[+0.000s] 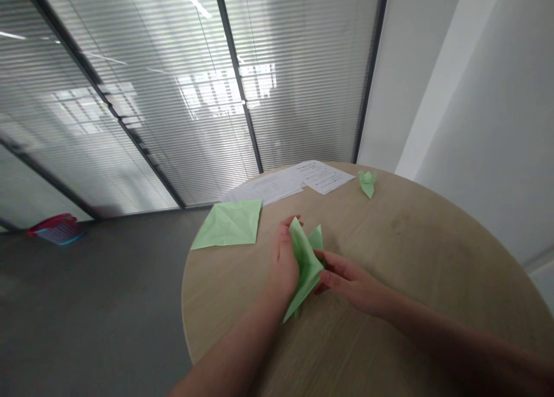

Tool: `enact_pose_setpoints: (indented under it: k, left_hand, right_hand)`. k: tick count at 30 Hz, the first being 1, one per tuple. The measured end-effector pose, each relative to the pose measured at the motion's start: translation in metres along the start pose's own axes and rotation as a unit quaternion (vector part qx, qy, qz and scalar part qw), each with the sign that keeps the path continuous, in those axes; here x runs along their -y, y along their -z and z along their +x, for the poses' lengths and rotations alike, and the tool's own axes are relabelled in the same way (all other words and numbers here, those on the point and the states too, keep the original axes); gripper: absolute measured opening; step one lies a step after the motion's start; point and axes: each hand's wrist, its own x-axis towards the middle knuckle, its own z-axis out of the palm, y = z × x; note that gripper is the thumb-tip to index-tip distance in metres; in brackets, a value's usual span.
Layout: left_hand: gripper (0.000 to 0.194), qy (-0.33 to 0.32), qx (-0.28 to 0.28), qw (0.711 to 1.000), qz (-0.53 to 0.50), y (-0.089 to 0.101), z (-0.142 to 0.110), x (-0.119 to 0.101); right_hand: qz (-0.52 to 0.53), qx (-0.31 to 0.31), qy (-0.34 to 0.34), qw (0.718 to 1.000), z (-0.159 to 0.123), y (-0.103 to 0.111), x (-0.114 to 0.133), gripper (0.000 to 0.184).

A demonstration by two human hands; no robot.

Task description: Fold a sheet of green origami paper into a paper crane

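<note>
A partly folded sheet of light green paper is held between my hands, tilted above the round table, with pointed flaps sticking out at the top and bottom. My left hand grips its left side, fingers wrapped behind it. From the right, my right hand pinches the paper's right corner between thumb and fingers. Some of the fingertips are hidden behind the folded paper.
On the wooden table, a creased green sheet lies flat at the left edge. Printed white sheets lie at the back. A small folded green paper figure is at the back right. A red basket stands on the floor.
</note>
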Motion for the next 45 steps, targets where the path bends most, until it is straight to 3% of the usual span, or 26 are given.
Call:
enact_pose_setpoints:
  k: [3, 7, 11, 18, 23, 30, 37, 45]
  left_hand:
    - [0.057, 0.089, 0.005, 0.989, -0.122, -0.005, 0.001, -0.003]
    - [0.052, 0.119, 0.036, 0.972, -0.201, -0.008, 0.003, -0.007]
    - [0.041, 0.110, 0.039, 0.985, -0.126, -0.005, 0.000, -0.008]
    - [0.040, 0.037, 0.131, 0.990, 0.021, -0.001, -0.007, -0.001]
    - [0.048, 0.058, 0.161, 0.985, 0.006, 0.000, -0.004, 0.011]
    - [0.049, 0.060, 0.135, 0.989, 0.023, 0.001, -0.002, 0.010]
    - [0.039, 0.055, 0.111, 0.991, 0.053, 0.001, -0.005, 0.005]
    - [0.038, 0.021, 0.168, 0.982, 0.089, -0.003, -0.009, 0.006]
  right_hand:
    - [-0.012, -0.014, 0.002, 1.000, 0.001, 0.002, -0.001, 0.055]
    - [0.019, -0.039, 0.012, 0.999, 0.002, 0.007, -0.004, 0.050]
    - [0.100, -0.073, 0.021, 0.992, 0.002, 0.011, -0.008, 0.041]
    - [0.168, -0.092, 0.018, 0.981, 0.005, 0.013, 0.009, 0.038]
    - [0.161, -0.103, 0.007, 0.981, 0.005, 0.014, 0.014, 0.043]
    - [0.159, -0.152, 0.001, 0.976, 0.002, 0.018, 0.000, 0.051]
    - [0.072, -0.170, 0.010, 0.983, 0.007, 0.012, 0.003, 0.060]
    - [0.000, -0.252, 0.019, 0.967, 0.012, 0.017, -0.004, 0.054]
